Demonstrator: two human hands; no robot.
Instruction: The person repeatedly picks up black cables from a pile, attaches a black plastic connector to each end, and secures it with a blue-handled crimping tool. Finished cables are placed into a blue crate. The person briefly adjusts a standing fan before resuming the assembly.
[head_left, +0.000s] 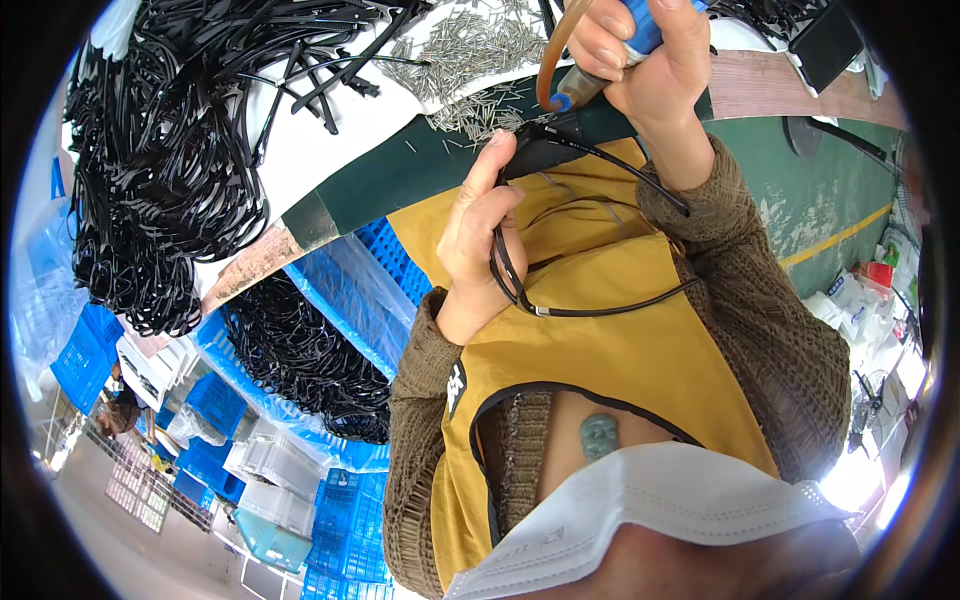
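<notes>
My left hand (484, 232) grips a black eyeglasses frame (600, 310). One of its thin temples (622, 172) runs across toward my right wrist, and another dark arm curves over my mustard apron. In my right hand (656, 71) is a blue handheld tool (643, 26) with a brown hose (551, 64) that bends down to its tip. The tip (574, 94) meets or lies just above the frame near my left fingertips; actual contact is hard to make out. A heap of small metal pins or screws (480, 45) lies just beyond, partly on white sheeting and partly on the dark green table mat (367, 184).
Piled black eyeglasses frames (165, 165) hang over the table's left edge. More fill a blue plastic-lined crate (300, 277) below. A dark flat device (825, 45) sits at the far right. Stacked blue crates (349, 510) stand on the floor, and a person (120, 412) is in the left background.
</notes>
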